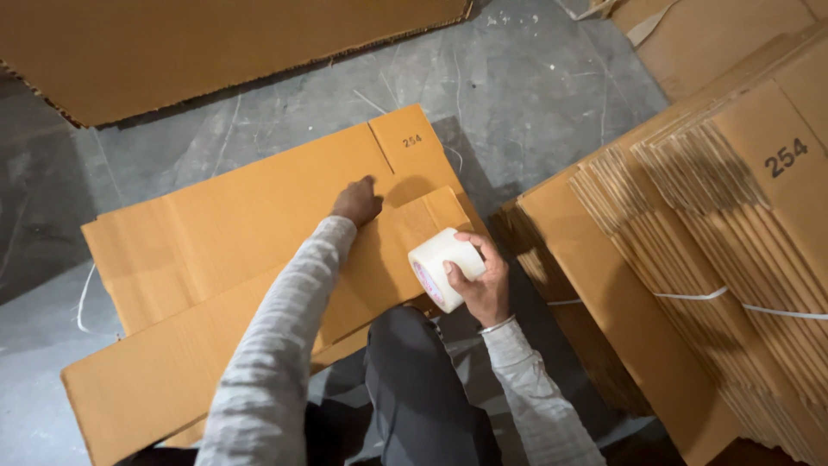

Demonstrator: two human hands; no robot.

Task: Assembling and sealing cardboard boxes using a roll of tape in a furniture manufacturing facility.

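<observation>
The right hand (483, 280) grips a white roll of packing tape (444, 267) just right of the left hand (356, 203), which presses flat on a folded brown cardboard box (250, 250) stretching leftward across the grey floor (517, 86).

Flattened brown carton (250, 233) lies on the floor; strapped stack of cartons (724, 250) stands right (all brown).

Head-worn camera, looking steeply down (close in), over forearms to the floor (535, 95)
</observation>
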